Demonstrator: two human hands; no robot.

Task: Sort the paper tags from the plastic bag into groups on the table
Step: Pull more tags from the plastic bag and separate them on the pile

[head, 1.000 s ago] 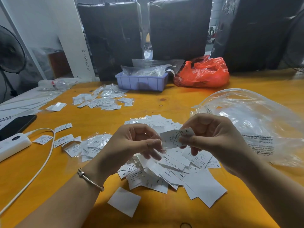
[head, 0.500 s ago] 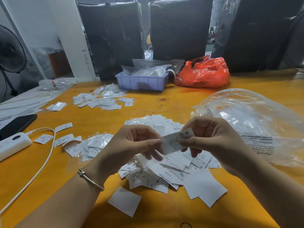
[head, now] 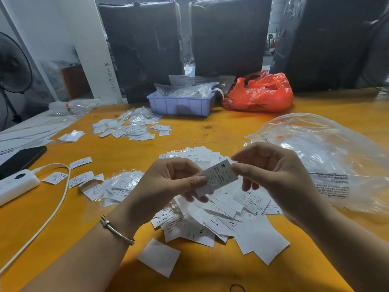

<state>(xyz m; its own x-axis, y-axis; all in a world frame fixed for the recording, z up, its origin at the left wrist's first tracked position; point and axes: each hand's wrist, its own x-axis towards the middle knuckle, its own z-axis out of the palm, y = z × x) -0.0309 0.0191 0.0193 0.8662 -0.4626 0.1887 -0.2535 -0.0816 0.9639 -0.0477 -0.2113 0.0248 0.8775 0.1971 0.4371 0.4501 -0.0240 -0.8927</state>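
Note:
Both hands hold one white paper tag (head: 219, 178) marked M above the table. My left hand (head: 168, 186) pinches its left end between thumb and fingers. My right hand (head: 271, 175) pinches its upper right corner. Under the hands lies a loose heap of white tags (head: 227, 218), some marked XS and S. A large clear plastic bag (head: 328, 157) lies to the right. Sorted groups of tags lie at the left (head: 109, 186) and farther back (head: 130, 127). A single blank tag (head: 159, 257) lies close to me.
A purple tray (head: 181, 104) with clear bags and a red plastic bag (head: 261, 93) stand at the back of the orange table (head: 210, 127). A white power bank (head: 14, 184) with cable and a black phone (head: 19, 159) lie at the left.
The tag has tilted more steeply between the hands, and my right hand has shifted its pinch up to the tag's top corner. Everything on the table is where it was.

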